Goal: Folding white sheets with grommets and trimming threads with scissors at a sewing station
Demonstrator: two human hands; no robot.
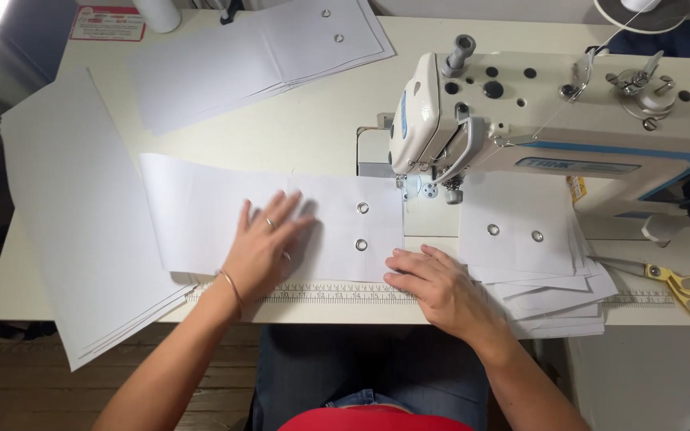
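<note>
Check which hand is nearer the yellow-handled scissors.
Right. The right hand lies flat at the near edge of the white fabric piece, with a fabric stack between it and the scissors. The left hand presses the piece farther left.

Matt white fabric panel (281, 215) lies smooth under the left hand (261, 247), two shiny metal eyelets (362, 226) catching light. The sewing machine (537, 120) shows glossy cream enamel with dull steel fittings. Scissors (680, 286) wear glossy yellow plastic handles. The tabletop (313, 120) looks a smooth, pale laminate.
</note>
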